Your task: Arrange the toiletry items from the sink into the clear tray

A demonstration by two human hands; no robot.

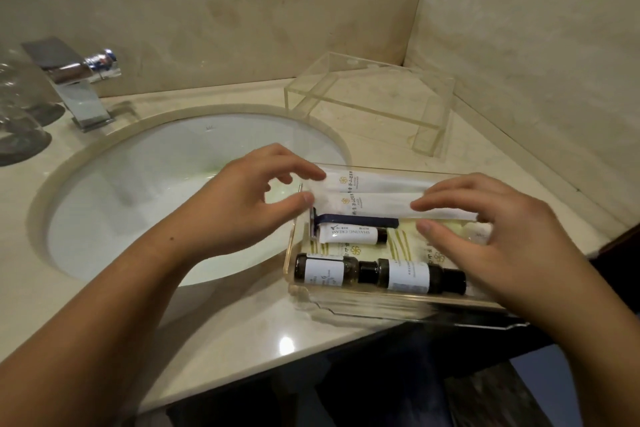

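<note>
Most of the job looks done, in our judgement. The tray (pixel 301 298) stands on the counter (pixel 242 340) just right of the sink (pixel 156 184), near the front edge. Inside it 2 bottles (pixel 325 270) lie end to end along the front wall. Behind them come a tube (pixel 349 233) and a razor (pixel 360 219), then 2 white packs (pixel 374 182) side by side at the back, w/ green sachets (pixel 401 239) flat under the rest. We find no item in the sink; the basin shows only white, though our L forearm hides a small part of it. Our L hand (pixel 242 208) pinches the left ends of the packs, index on the far one, thumb at the near one. Our R hand (pixel 502 229) has fingertips on the near pack (pixel 377 204) toward its right end, thumb just below. Whether it really grips or only touches, we cannot tell. The 2 hands are well apart, one at each end. So the step in hand seems to be straightening the packs, not a new pick-up. What is left, we think: to set the packs parallel to the back wall. Perhaps also to put on the clear cover (pixel 360 107), which stands behind the tray, but the task does not ask for this.
</note>
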